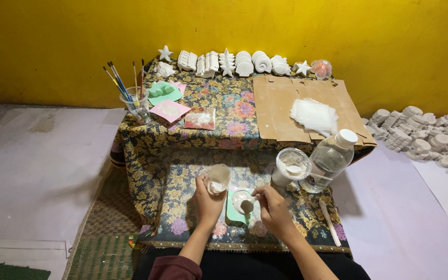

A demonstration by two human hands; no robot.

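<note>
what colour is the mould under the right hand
The mould is mint green, holding whitish plaster, by the right hand. Best and only seen in the head view.

head view, looking down, fairly near

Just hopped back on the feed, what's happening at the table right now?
A person sits at a low table draped in floral cloth. The left hand holds a small clear cup tilted towards a green mould. The right hand works a white spoon at the mould. A tub of white powder and a water bottle stand beside them. White shell and star casts line the wall.
</note>
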